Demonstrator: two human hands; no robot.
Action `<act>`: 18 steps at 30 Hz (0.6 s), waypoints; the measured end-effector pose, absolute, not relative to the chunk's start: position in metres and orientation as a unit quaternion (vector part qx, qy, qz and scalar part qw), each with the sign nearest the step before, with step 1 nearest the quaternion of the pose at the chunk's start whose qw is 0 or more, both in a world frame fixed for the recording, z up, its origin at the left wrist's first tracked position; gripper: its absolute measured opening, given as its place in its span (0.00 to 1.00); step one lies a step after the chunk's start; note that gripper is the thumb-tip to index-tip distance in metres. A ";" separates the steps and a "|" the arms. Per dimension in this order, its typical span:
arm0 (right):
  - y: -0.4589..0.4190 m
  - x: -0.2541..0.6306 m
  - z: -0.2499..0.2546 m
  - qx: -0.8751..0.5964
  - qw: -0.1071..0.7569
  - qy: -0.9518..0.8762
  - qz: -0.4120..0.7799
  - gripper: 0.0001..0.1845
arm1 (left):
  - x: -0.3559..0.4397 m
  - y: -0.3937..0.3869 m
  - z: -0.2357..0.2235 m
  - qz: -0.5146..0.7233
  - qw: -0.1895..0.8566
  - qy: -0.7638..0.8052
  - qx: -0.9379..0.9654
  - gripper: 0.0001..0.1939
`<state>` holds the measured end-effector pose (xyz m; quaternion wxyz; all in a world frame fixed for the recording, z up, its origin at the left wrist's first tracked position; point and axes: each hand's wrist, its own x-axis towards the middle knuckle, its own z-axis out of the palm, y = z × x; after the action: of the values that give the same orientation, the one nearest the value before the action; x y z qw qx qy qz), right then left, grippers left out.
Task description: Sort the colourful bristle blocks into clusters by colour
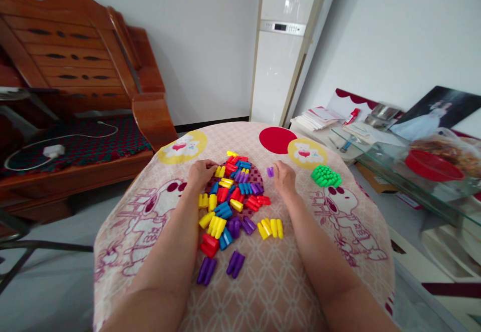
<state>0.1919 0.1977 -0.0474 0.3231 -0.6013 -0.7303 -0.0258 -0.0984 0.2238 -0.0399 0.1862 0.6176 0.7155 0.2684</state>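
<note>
My right hand (284, 179) is just above the cloth, right of the pile, its fingers pinched on a small purple plastic piece (270, 172) of joined rounded tubes. My left hand (202, 173) is at the pile's upper left edge, fingers bent and closed against a yellow plastic piece (220, 172); its grip is partly hidden. Between my arms lies a loose heap of similar pieces, among them a blue piece (223, 211) and a red piece (209, 245). Two purple pieces lie nearest me, one of them at the left (206, 271). Yellow pieces (270, 228) lie by my right forearm.
A cluster of bright green pieces (326, 176) sits apart on the right of the patterned tablecloth (240, 307). A wooden bench (146, 116) stands at the left. To the right is a glass-topped table (398, 164) with a red bowl (434, 166) and papers.
</note>
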 end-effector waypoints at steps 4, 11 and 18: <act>0.195 0.212 -0.045 -0.610 0.296 -0.735 0.015 0.18 | -0.099 0.224 -0.039 0.268 0.181 0.713 0.621 0.14; 0.201 0.235 -0.046 -0.603 0.316 -0.725 0.103 0.13 | -0.099 0.224 -0.040 0.269 0.183 0.711 0.623 0.14; 0.214 0.250 -0.048 -0.682 0.348 -0.643 -0.013 0.17 | -0.098 0.224 -0.040 0.262 0.172 0.715 0.625 0.13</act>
<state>0.2501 0.2143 -0.0483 0.3480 -0.6824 -0.6427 -0.0127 -0.0981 0.2239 -0.0401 0.1723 0.6247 0.7150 0.2622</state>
